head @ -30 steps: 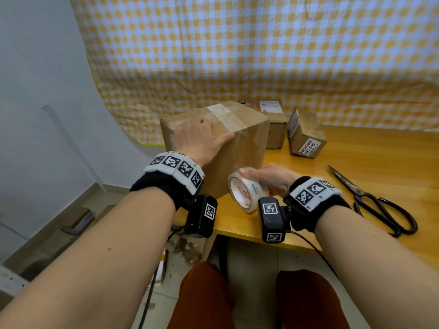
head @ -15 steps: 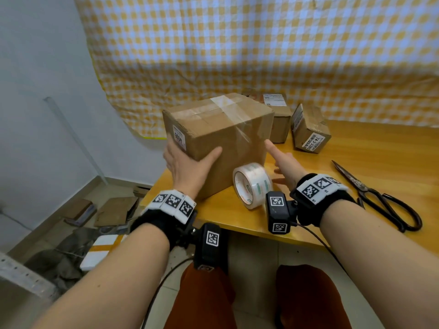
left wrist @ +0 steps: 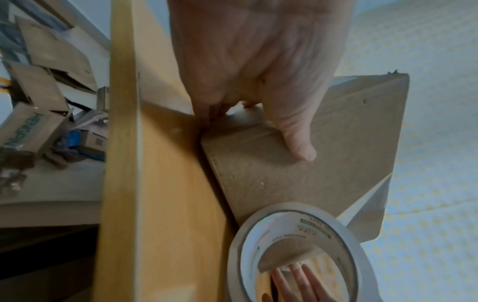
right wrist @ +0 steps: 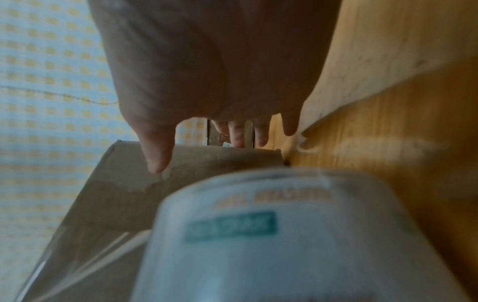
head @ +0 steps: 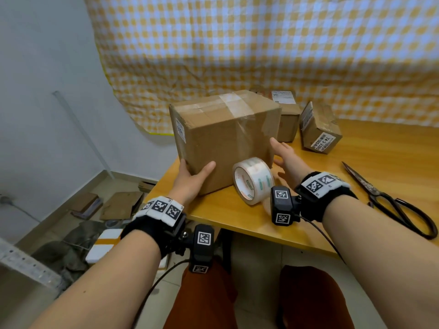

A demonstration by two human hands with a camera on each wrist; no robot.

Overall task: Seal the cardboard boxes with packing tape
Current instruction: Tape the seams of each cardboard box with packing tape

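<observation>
A large cardboard box [head: 225, 138] stands on the wooden table [head: 237, 219], with clear tape across its top and down its front. My left hand [head: 192, 176] grips its near lower left corner, thumb on the front face and fingers round the left side; the left wrist view shows the same hold by the left hand [left wrist: 253, 81] on the box [left wrist: 310, 163]. My right hand [head: 282, 157] is open with straight fingers beside the box's right lower edge; contact is unclear. The tape roll [head: 253, 180] stands on edge between my hands, a clear strip running from it up the box.
Black scissors [head: 389, 200] lie on the table at the right. Two small labelled boxes [head: 287, 115] [head: 318, 131] sit behind the large one, against a yellow checked cloth. Flattened cardboard and clutter [head: 95, 210] cover the floor left of the table edge.
My left hand came down from the box top to its lower left corner. My right hand let go of the tape roll and moved to the box's right side. The box turned slightly.
</observation>
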